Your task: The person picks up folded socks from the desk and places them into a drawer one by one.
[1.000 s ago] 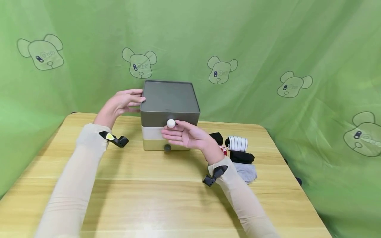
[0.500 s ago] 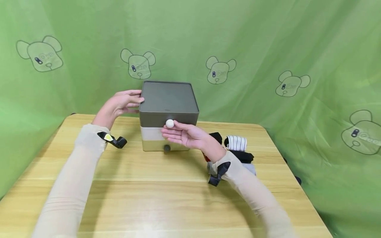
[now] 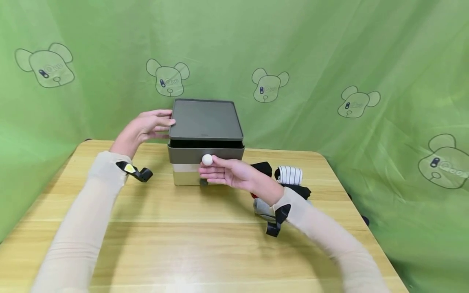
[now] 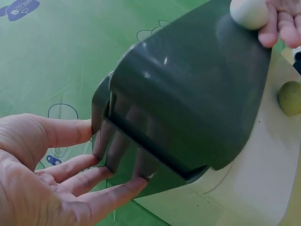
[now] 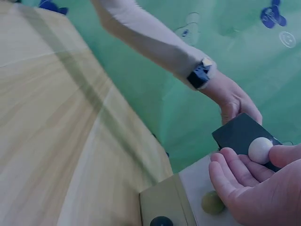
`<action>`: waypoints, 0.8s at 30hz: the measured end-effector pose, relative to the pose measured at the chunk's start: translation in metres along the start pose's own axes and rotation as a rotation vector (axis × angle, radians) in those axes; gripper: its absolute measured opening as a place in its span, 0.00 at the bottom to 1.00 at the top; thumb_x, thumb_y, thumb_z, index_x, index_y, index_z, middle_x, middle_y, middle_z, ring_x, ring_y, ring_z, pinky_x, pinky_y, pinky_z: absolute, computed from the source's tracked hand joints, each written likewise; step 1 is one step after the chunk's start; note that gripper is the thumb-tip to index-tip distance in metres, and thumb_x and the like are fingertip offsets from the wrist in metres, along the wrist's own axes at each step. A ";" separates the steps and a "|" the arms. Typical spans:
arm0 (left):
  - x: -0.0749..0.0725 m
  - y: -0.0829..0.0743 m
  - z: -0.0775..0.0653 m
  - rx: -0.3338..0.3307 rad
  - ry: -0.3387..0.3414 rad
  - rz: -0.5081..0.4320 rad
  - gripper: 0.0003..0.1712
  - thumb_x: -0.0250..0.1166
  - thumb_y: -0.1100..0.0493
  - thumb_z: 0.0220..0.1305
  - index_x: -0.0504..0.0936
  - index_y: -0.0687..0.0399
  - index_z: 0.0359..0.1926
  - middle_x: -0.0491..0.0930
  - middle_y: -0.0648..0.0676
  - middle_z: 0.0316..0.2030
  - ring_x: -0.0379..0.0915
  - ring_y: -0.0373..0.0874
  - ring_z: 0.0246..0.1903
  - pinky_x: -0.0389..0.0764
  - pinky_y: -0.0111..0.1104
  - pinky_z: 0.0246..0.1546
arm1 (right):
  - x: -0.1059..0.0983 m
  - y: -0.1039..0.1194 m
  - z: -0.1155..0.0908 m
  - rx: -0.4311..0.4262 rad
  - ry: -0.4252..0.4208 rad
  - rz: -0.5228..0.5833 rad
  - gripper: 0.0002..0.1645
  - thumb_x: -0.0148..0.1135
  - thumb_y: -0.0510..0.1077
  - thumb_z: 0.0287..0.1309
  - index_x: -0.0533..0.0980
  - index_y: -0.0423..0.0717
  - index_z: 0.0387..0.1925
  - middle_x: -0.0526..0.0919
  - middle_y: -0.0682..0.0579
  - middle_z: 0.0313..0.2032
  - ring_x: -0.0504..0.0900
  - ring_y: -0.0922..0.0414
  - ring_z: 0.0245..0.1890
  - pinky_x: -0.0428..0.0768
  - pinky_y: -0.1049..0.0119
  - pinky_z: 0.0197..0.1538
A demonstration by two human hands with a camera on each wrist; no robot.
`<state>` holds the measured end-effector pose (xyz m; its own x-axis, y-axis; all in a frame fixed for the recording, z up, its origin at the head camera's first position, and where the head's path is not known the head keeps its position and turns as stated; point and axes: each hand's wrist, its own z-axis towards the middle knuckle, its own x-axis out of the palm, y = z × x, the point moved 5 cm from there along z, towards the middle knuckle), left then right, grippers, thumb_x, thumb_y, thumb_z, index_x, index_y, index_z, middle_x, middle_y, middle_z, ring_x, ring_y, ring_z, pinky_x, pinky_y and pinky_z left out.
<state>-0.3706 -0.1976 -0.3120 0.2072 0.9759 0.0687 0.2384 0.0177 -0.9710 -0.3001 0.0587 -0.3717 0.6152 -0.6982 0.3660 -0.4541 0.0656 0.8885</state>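
A small drawer unit (image 3: 205, 120) stands at the back of the table, dark grey on top, white in the middle, beige below. Its dark grey top drawer (image 3: 183, 155) is pulled a little way out, leaving a dark gap under the lid. My right hand (image 3: 234, 173) pinches the drawer's white round knob (image 3: 207, 159) between thumb and fingers, palm turned up. On the unit's left side, my left hand (image 3: 146, 124) rests with extended fingers. The left wrist view shows its thumb and fingertips against the dark side wall (image 4: 183, 89). An olive knob (image 4: 290, 98) shows on the white drawer.
Right of the unit lie several rolled cloth items, seemingly socks: a striped white one (image 3: 289, 175), a black one (image 3: 261, 167) and a grey one (image 3: 264, 207), partly behind my right arm. A green curtain (image 3: 220, 49) hangs close behind the wooden table (image 3: 176, 244).
The top drawer has slid out toward me, opening a gap under the lid. My right hand has come forward with the knob; my left hand stays at the unit's side.
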 end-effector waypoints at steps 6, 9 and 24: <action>0.000 0.000 0.001 -0.002 0.010 -0.010 0.42 0.59 0.65 0.74 0.49 0.54 0.81 0.74 0.57 0.67 0.54 0.59 0.77 0.63 0.52 0.77 | 0.003 -0.004 -0.012 -0.072 -0.065 -0.187 0.27 0.47 0.47 0.80 0.70 0.31 0.67 0.86 0.41 0.57 0.86 0.52 0.57 0.72 0.49 0.74; 0.001 0.000 0.001 -0.005 0.011 -0.016 0.41 0.57 0.66 0.75 0.48 0.54 0.81 0.54 0.65 0.78 0.53 0.59 0.78 0.63 0.53 0.77 | 0.006 -0.007 -0.020 -0.091 -0.078 -0.233 0.27 0.49 0.48 0.79 0.71 0.32 0.66 0.85 0.40 0.57 0.86 0.53 0.56 0.73 0.49 0.73; 0.001 0.000 -0.003 0.007 0.024 0.016 0.42 0.58 0.65 0.75 0.47 0.55 0.81 0.49 0.65 0.80 0.48 0.60 0.79 0.60 0.53 0.78 | 0.028 -0.026 -0.060 -0.104 -0.050 -0.304 0.30 0.54 0.51 0.77 0.72 0.31 0.66 0.84 0.37 0.57 0.85 0.50 0.59 0.82 0.57 0.66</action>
<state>-0.3680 -0.1973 -0.3113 0.2333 0.9707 0.0580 0.2286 0.0032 -0.9735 -0.2328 0.0804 -0.3681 0.6794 -0.7307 0.0677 -0.1846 -0.0808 0.9795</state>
